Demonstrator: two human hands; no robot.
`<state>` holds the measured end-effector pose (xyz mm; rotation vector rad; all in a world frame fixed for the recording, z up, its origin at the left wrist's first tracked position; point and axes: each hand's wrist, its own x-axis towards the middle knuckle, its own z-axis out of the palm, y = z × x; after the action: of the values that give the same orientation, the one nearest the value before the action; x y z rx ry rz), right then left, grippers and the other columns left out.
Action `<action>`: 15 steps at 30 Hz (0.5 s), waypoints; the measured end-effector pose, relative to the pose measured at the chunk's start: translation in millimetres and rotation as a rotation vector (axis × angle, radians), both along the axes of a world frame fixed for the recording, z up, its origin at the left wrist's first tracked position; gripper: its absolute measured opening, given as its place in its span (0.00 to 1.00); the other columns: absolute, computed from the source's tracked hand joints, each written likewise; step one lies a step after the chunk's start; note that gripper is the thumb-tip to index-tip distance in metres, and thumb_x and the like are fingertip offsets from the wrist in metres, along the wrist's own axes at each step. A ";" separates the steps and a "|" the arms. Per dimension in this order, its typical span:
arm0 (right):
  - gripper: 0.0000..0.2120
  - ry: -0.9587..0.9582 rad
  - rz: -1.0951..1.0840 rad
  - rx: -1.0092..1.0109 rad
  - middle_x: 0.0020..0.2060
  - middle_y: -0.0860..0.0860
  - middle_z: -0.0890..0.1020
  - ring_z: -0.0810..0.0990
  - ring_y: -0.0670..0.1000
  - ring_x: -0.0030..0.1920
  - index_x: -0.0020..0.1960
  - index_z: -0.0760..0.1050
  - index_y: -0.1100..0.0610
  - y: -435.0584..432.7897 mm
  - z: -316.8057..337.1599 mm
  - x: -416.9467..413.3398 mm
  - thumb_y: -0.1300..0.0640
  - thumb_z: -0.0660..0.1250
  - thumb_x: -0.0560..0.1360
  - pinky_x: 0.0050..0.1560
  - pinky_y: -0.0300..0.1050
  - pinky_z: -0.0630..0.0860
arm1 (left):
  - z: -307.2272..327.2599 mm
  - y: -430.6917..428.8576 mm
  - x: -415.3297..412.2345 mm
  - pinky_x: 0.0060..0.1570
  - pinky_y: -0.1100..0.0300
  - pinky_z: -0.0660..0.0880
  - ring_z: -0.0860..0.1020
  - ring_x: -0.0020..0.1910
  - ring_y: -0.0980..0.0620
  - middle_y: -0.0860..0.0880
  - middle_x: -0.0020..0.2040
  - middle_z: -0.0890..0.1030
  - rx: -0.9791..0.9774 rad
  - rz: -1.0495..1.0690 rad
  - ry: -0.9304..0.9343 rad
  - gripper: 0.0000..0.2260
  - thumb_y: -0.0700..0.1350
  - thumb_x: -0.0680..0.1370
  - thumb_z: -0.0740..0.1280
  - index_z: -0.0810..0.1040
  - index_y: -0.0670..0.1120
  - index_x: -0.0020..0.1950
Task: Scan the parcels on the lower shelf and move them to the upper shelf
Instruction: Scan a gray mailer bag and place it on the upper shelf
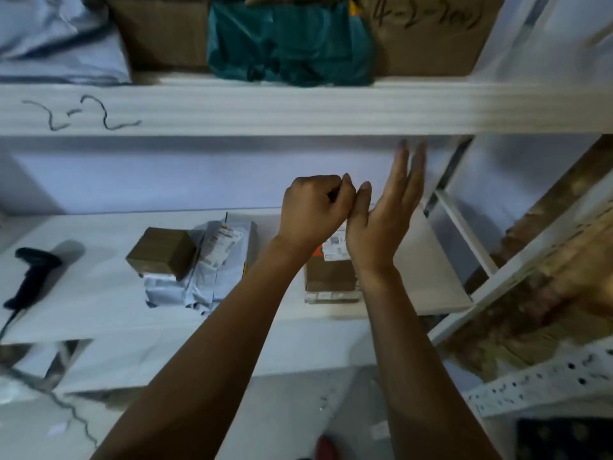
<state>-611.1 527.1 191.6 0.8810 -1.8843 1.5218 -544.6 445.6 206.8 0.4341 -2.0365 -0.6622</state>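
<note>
Both hands are raised in the middle of the frame, in front of the lower shelf (99, 293). The left hand (311, 210) is curled into a loose fist with its knuckles facing the camera, and nothing shows clearly inside it. The right hand (384, 217) is spread, its fingers straight and pointing up toward the underside of the upper shelf (298, 111). The two thumbs meet or nearly meet between the hands.

Three parcels lie on the lower shelf. A small brown box (162, 252) sits left of centre, partly resting on a pale plastic mailer (212, 270) that carries a white label. A second brown box (331, 277) with a white label lies behind the wrists, partly hidden by them. A black handheld scanner (33, 270) lies at the far left of the same shelf, well apart from the parcels.

On the upper shelf, at the top of the frame, a teal bag (288, 44) stands between two cardboard boxes, the right-hand box (428, 34) bearing handwritten marks. Handwriting also marks the shelf's front edge at the left.
</note>
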 end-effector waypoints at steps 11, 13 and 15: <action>0.19 -0.757 0.507 0.647 0.64 0.53 0.80 0.79 0.55 0.63 0.72 0.72 0.53 -56.7 -116.8 33.1 0.55 0.61 0.82 0.57 0.42 0.71 | -122.6 -33.4 44.1 0.38 0.58 0.69 0.79 0.36 0.48 0.51 0.32 0.77 0.537 0.463 -0.331 0.13 0.46 0.80 0.65 0.74 0.48 0.35; 0.21 -0.849 0.562 0.777 0.67 0.54 0.78 0.78 0.55 0.65 0.74 0.70 0.54 -71.6 -130.9 43.0 0.53 0.61 0.81 0.58 0.42 0.69 | -138.6 -44.1 63.1 0.51 0.56 0.76 0.82 0.52 0.44 0.47 0.49 0.85 0.622 0.544 -0.345 0.06 0.44 0.78 0.68 0.83 0.46 0.52; 0.16 -1.061 0.586 0.815 0.66 0.53 0.78 0.78 0.56 0.63 0.66 0.75 0.54 -89.4 -146.0 56.6 0.53 0.62 0.80 0.60 0.47 0.74 | -152.0 -60.9 88.6 0.62 0.53 0.75 0.80 0.62 0.42 0.43 0.61 0.83 0.692 0.655 -0.383 0.16 0.44 0.77 0.70 0.81 0.45 0.64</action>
<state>-554.6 437.6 45.6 1.1380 -3.4035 1.7206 -456.0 384.7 54.8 1.6518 -1.7761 -0.8917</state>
